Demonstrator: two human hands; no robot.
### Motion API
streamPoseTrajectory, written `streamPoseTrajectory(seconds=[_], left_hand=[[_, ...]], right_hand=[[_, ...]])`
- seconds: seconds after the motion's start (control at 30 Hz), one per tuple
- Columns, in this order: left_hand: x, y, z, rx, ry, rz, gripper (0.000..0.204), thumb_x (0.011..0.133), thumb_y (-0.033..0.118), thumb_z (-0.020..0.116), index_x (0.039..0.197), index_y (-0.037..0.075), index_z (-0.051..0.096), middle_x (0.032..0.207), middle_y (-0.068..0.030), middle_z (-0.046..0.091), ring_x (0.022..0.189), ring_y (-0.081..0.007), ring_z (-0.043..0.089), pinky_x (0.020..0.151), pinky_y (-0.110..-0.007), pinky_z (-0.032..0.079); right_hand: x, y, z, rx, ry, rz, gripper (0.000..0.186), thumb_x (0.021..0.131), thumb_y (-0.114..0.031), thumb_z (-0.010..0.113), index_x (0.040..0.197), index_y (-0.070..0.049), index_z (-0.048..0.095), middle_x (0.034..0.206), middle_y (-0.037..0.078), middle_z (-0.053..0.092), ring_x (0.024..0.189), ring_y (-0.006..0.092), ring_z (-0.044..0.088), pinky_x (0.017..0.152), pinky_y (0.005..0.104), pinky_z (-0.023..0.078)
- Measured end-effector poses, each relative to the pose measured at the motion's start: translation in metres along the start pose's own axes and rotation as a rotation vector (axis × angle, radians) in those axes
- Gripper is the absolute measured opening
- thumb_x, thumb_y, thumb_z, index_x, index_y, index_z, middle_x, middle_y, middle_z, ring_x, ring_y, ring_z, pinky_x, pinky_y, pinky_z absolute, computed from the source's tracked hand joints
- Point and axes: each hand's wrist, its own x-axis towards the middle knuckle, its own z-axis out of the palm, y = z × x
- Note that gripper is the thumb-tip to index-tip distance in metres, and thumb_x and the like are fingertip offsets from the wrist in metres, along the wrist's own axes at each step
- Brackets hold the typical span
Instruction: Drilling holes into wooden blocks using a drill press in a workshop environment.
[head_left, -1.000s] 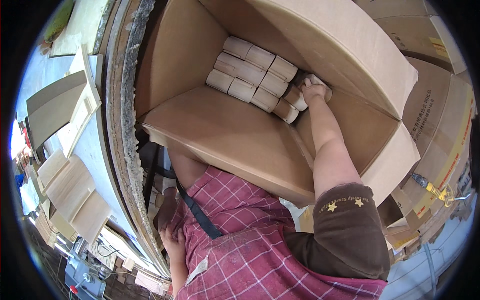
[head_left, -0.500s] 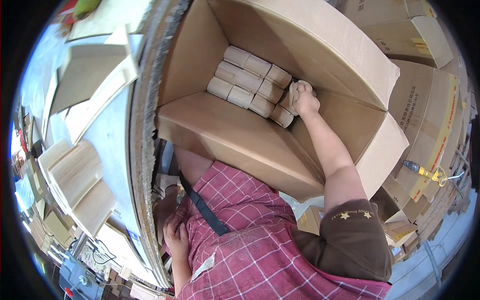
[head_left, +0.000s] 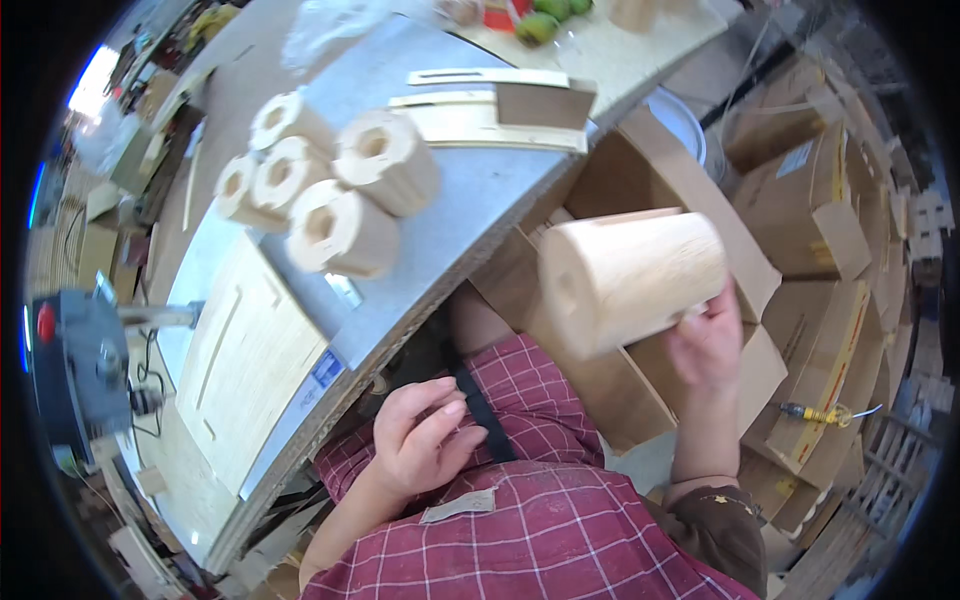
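The right hand (head_left: 705, 345) grips a pale wooden cylinder (head_left: 630, 280) above the open cardboard box (head_left: 640, 390). The left hand (head_left: 425, 440) rests empty, fingers loosely curled. Four similar cylinders (head_left: 325, 180) already lie on the surface (head_left: 470, 200); it likely joins them.

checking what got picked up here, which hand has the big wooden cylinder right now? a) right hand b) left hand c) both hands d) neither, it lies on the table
a: the right hand grips the wooden cylinder in the air above the open cardboard box, while the left hand rests empty against the checked shirt.
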Motion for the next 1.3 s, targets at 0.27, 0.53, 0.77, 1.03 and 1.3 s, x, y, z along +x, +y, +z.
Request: streamPoseTrajectory(seconds=[0.27,0.53,0.77,1.03,1.3], left_hand=[[-0.040,0.023,-0.052,0.339,0.380,0.000,0.070,0.066,0.018,0.080,0.121,0.001,0.041,0.114,-0.0140,0.041,0.103,-0.0248,0.046,0.082,-0.031,0.042],[-0.066,0.022,-0.098,0.363,0.423,-0.291,0.076,0.065,0.012,0.080,0.126,-0.002,0.038,0.104,-0.0150,0.058,0.079,-0.0222,0.058,0.062,-0.029,0.048],[-0.085,0.023,-0.121,-0.108,0.457,-0.422,0.083,0.063,0.004,0.078,0.133,0.000,0.032,0.100,-0.0128,0.063,0.077,-0.0132,0.062,0.055,-0.020,0.046],[-0.117,0.044,-0.148,-0.478,0.952,-0.635,0.077,0.069,0.004,0.073,0.134,0.001,0.032,0.102,-0.0078,0.061,0.094,-0.0143,0.058,0.087,-0.026,0.044],[-0.158,0.063,-0.164,-0.388,1.124,-0.607,0.070,0.075,0.002,0.065,0.136,0.000,0.030,0.125,-0.0100,0.048,0.112,-0.0182,0.049,0.093,-0.031,0.042]], right_hand=[[-0.033,0.074,0.147,0.352,-0.361,0.402,0.071,0.082,0.000,0.058,0.140,-0.016,0.019,0.128,0.006,0.039,0.106,0.0171,0.050,0.081,0.0306,0.047],[-0.042,0.095,0.188,0.162,-0.454,0.562,0.063,0.087,-0.007,0.056,0.138,-0.014,0.020,0.120,0.005,0.039,0.079,0.0095,0.049,0.068,0.0262,0.048],[-0.022,0.088,0.198,-0.325,-0.766,0.536,0.049,0.091,-0.016,0.051,0.134,-0.007,0.030,0.106,0.007,0.047,0.066,0.0101,0.053,0.060,0.0257,0.048],[0.194,0.023,0.079,-1.676,0.034,-0.984,0.047,0.068,-0.019,0.070,0.110,-0.002,0.055,0.106,0.019,0.055,0.100,0.0341,0.050,0.092,0.0401,0.037],[0.272,0.051,-0.040,-1.223,-0.031,-0.067,0.051,0.073,-0.021,0.072,0.117,-0.010,0.049,0.094,0.005,0.057,0.074,0.0132,0.054,0.050,0.0259,0.042]])
